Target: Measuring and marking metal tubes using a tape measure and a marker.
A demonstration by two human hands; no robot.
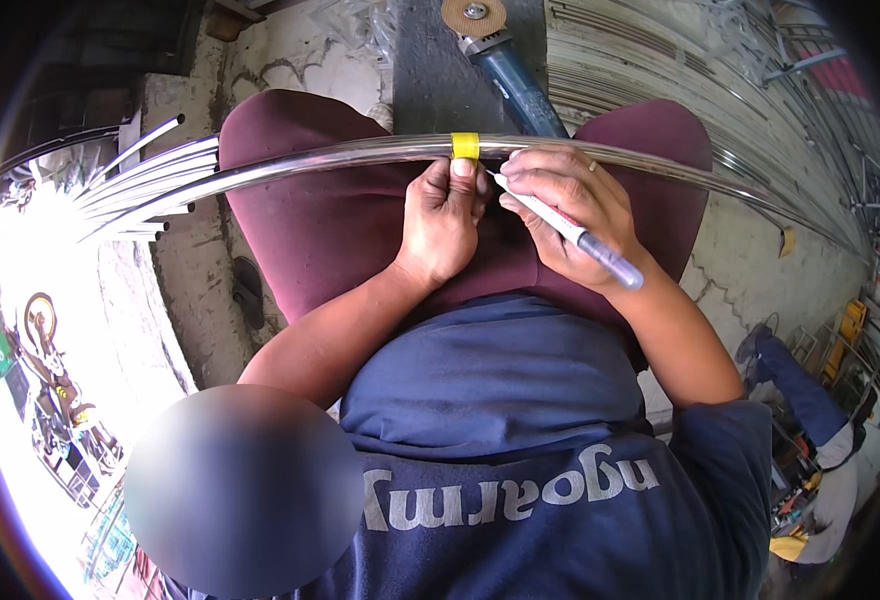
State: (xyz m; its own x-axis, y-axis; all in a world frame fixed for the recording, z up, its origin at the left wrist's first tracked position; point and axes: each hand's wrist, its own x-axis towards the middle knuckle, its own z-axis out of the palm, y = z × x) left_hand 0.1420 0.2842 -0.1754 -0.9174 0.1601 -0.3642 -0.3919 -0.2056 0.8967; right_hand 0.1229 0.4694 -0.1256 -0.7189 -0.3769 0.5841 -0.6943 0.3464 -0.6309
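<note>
A long shiny metal tube (350,152) lies across my thighs, running from left to right. Around its middle sits a short yellow band (466,146); whether it is tape or a piece of tape measure I cannot tell. My left hand (444,215) is closed there, its thumb pressed against the band's lower edge and its fingers mostly hidden under the tube. A white marker pen (552,217) with a translucent grey cap on its rear end is pinched in my right hand (582,205). Its tip points up and left, close beside the left thumb and just below the tube.
Beyond my knees an angle grinder (510,75) with a tan disc rests on a dark board (422,60). Several loose tubes (155,175) stick out at the left, and long metal bars (630,50) lie at the far right. Another person (810,400) is at the right edge.
</note>
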